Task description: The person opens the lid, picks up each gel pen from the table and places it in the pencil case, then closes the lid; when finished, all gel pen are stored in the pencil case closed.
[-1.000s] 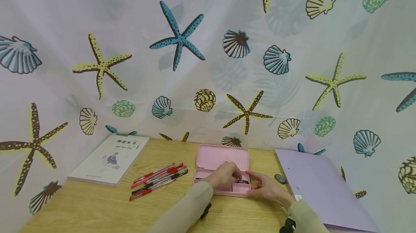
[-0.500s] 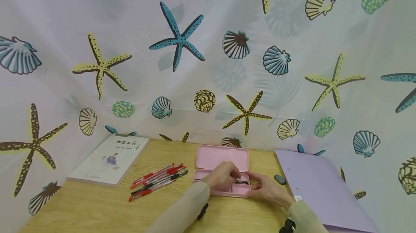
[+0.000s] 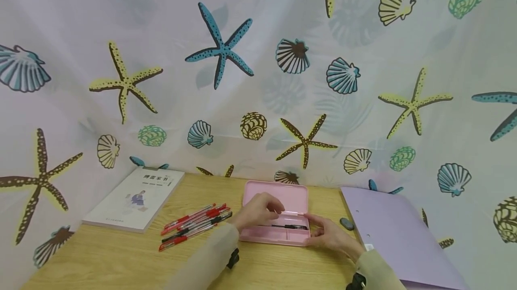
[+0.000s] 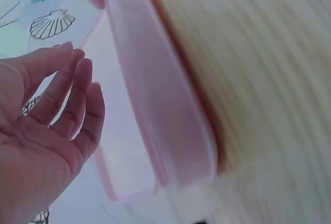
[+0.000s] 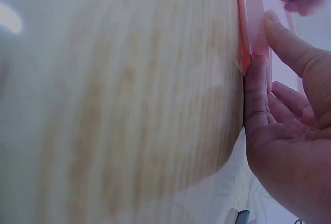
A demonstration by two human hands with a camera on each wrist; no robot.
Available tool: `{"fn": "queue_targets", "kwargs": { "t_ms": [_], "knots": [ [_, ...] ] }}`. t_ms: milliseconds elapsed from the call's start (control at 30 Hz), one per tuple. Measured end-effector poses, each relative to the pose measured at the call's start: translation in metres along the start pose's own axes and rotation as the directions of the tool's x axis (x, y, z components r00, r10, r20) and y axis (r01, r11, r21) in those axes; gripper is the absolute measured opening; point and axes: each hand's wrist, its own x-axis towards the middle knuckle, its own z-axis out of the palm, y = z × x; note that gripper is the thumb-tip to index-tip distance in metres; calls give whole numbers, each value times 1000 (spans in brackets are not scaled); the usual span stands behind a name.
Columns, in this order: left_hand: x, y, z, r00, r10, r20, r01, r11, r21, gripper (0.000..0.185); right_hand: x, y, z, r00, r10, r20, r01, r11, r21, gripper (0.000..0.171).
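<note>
An open pink pencil case (image 3: pixel 264 235) lies on the wooden table, its lid (image 3: pixel 292 196) tipped back toward the curtain. Inside the long compartment is a black pen (image 3: pixel 296 226). My left hand (image 3: pixel 258 211) hovers over the case's left part with nothing in its loosely bent fingers. In the left wrist view, the left hand's fingertips (image 4: pixel 83 63) overlap the inside of the lid. My right hand (image 3: pixel 331 234) holds the case's right end, thumb on the near side and fingers on the far side; the right wrist view shows a finger against the corner (image 5: pixel 256 79).
Several red and black pens (image 3: pixel 198 225) lie in a pile left of the case. Beyond them is a white book (image 3: pixel 137 198). A dark stone (image 3: pixel 346 223) and a purple folder (image 3: pixel 404 236) lie to the right. A patterned curtain (image 3: pixel 258 92) closes off the back.
My left hand has risen from the inside of the case and shifted left, leaving the black pen in plain sight. My right hand has stayed at the case's right end.
</note>
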Motion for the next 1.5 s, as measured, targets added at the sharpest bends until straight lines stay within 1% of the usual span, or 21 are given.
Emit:
{"fn": "queue_targets", "kwargs": {
  "t_ms": [100,167,233,400,500,600,733,900,1033,1167,1300,1367,1400,1500],
  "knots": [
    [-7,-5,-12,1000,14,4,-14,1000,-5,19,0,0,-1,1000,-2,-3,2,1000,-15,85],
    [-13,-9,-21,1000,12,12,-11,1000,-6,20,-1,0,-2,1000,-7,-1,7,1000,-16,85],
    [-19,-12,-30,1000,-5,16,5,1000,-12,20,-1,0,-3,1000,-11,-1,11,1000,-12,85],
    [-38,-23,-51,999,-52,3,52,998,-33,20,0,1,-3,999,-32,-5,32,999,13,85],
    [-50,-32,-61,998,-64,6,65,997,-30,20,1,1,-2,999,-42,7,42,999,19,86],
    [-63,-40,-72,997,-71,5,71,997,-3,21,2,0,1,999,-35,17,35,999,20,86],
    [-77,-45,-84,997,-80,-1,80,996,32,22,2,-1,0,999,-41,14,41,999,28,85],
    [-92,-52,-95,994,-111,0,111,992,52,23,2,2,-2,999,-37,5,37,999,17,85],
    [-103,-60,-102,991,-132,-13,133,989,63,25,2,4,0,1000,-28,6,28,999,22,86],
    [-112,-69,-107,988,-157,-9,157,984,88,22,1,3,1,999,-42,13,42,999,32,85],
    [-121,-73,-113,988,-154,31,150,983,109,17,-1,3,3,998,-52,19,52,998,36,85],
    [-125,-72,-115,987,-155,53,149,984,95,16,0,4,3,999,-50,15,50,998,27,85],
    [-126,-71,-117,987,-145,67,138,986,95,16,0,4,3,999,-50,12,50,998,25,86],
    [-131,-73,-119,986,-144,85,134,985,107,16,1,4,3,999,-50,2,50,999,17,86]
  ]
}}
